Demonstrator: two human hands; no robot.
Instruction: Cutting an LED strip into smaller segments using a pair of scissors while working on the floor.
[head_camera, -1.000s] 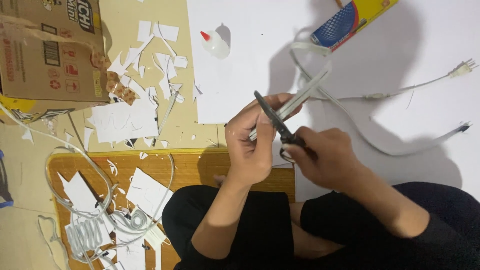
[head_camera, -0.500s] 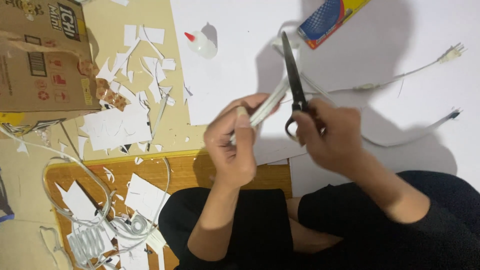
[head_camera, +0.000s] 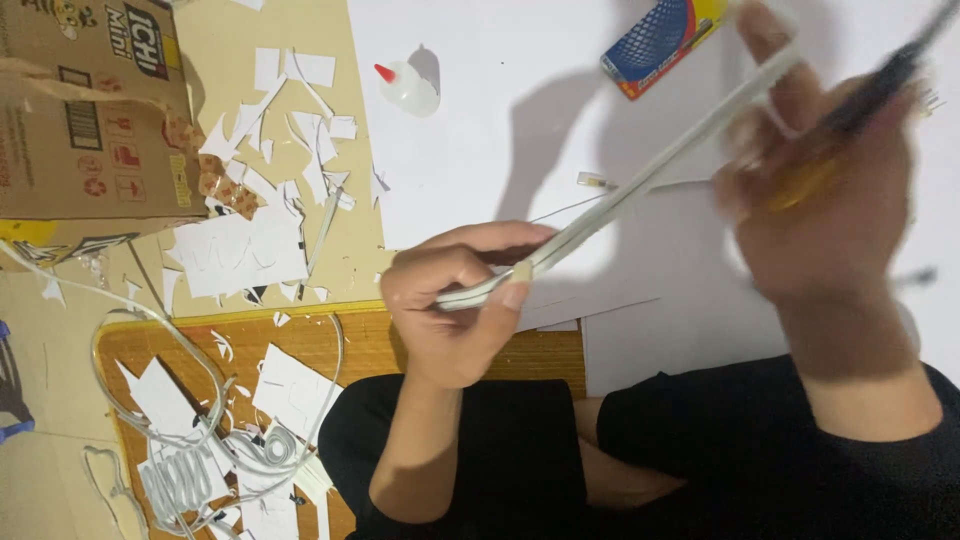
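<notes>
Far left: brown cardboard box (head_camera: 85, 110) lying open-ended, w/ white paper scraps (head_camera: 255, 215) strewn just beside it on the tan floor. Below that a wooden board (head_camera: 350, 345) carrying more scraps & loops of clear tubing/wire (head_camera: 190, 455). Small glue bottle w/ red tip (head_camera: 405, 88) stands on the big white sheet (head_camera: 480, 150).

Centre: left hand (head_camera: 460, 305) is fisted round the near end of a flat whitish strip (head_camera: 640, 185), thumb pressed on top, pinching it firm. Strip runs taut, up & to the right, off the floor, toward the right hand (head_camera: 820, 190).

Right: that hand is motion-blurred; fingers look wrapped round dark-handled scissors (head_camera: 880, 75) & the strip's far end seems to reach the fingertips – can't tell if it's actually pinched there. Blue & yellow pack (head_camera: 665, 40) lies on the sheet beyond.

Handling, my guess: strip looks light, bendy along its length but holds a line under tension, smooth so prob. a bit slippery. Best held near the ends, flat face between thumb & finger, as the left does
</notes>
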